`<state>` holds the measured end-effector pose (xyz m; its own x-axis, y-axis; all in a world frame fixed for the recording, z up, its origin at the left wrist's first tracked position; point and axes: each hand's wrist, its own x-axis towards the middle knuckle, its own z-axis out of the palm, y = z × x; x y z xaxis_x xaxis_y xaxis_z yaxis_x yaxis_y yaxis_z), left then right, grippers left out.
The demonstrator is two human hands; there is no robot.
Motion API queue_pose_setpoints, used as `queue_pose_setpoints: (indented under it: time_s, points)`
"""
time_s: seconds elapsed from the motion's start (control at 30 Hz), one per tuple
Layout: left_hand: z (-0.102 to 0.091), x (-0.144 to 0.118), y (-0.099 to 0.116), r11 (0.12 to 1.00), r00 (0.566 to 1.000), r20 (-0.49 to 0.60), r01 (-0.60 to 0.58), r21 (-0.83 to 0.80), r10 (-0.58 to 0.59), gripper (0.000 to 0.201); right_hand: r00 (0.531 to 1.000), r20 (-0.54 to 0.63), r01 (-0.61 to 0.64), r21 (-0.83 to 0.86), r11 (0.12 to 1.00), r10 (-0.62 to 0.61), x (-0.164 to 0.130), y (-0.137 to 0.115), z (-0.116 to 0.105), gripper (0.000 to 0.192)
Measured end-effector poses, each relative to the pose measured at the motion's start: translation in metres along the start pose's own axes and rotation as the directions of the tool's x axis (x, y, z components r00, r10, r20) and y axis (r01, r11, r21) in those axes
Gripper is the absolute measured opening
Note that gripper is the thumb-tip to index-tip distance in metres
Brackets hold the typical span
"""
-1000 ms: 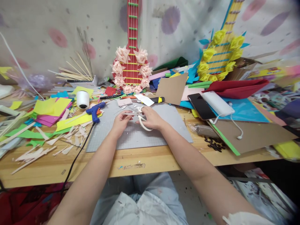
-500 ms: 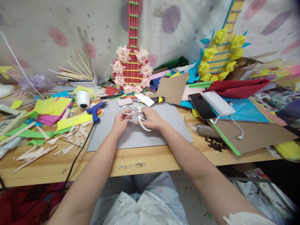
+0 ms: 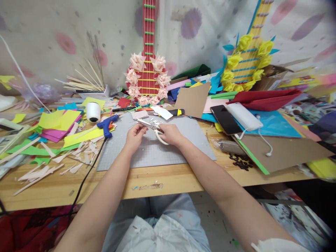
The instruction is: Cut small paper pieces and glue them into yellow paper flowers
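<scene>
Your right hand [image 3: 170, 134] grips the white-handled scissors [image 3: 151, 126], blades just beyond your left hand [image 3: 134, 138], whose grip is unclear.

Bright, even light, soft shadows
Wide-angle stretch twd edges; clutter [image 3: 308, 108] at far R smeared; top R corner dark; scissors [image 3: 151, 126] lack fine detail.

One left hand [image 3: 135, 139], one right hand [image 3: 172, 134], one pair of scissors [image 3: 146, 123], one glue gun [image 3: 106, 126] and one mat [image 3: 168, 155] appear. Two guitars [image 3: 148, 75], one phone [image 3: 225, 119] and one roll [image 3: 93, 112] are shown.
</scene>
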<state>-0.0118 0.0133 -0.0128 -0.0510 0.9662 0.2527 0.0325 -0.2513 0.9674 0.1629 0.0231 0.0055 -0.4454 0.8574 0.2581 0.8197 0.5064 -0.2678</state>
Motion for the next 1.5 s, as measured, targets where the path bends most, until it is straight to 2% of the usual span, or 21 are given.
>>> queue_pose_setpoints:
  time_s: [0.2,0.4,0.6,0.87,1.17,1.37,1.5]
  points:
    - [-0.001,0.000,0.006,0.999,1.000,-0.003,0.014,-0.048,-0.014,0.023,0.998,-0.015,-0.062,0.128,0.990,0.065,0.001,0.007,-0.001,0.027]
    - [-0.001,-0.002,0.006,0.997,0.999,0.047,0.019,-0.074,-0.015,0.023,0.996,-0.020,0.086,0.218,0.972,-0.083,0.001,0.012,-0.005,0.029]
    - [-0.001,-0.001,0.003,0.998,0.999,0.042,0.030,-0.053,-0.027,0.023,0.991,0.009,0.132,0.203,0.970,-0.136,0.000,0.009,-0.006,0.034]
    - [0.000,-0.002,0.003,0.999,1.000,0.021,0.023,-0.042,-0.022,0.023,0.995,0.063,0.067,0.187,0.980,-0.080,-0.002,0.006,-0.010,0.035]
    - [0.001,-0.002,0.005,0.999,0.999,0.025,0.022,-0.041,-0.020,0.021,1.000,-0.010,0.023,0.054,0.998,-0.023,-0.002,0.007,-0.007,0.038]
    - [0.001,-0.002,0.005,0.997,0.999,0.042,0.009,-0.081,-0.006,0.023,0.997,-0.028,-0.064,0.132,0.989,0.068,-0.002,0.009,-0.008,0.036]
    - [0.001,-0.003,0.008,0.995,0.999,0.028,-0.024,-0.093,0.027,0.023,1.000,-0.007,-0.013,0.158,0.987,0.015,-0.002,0.007,-0.007,0.036]
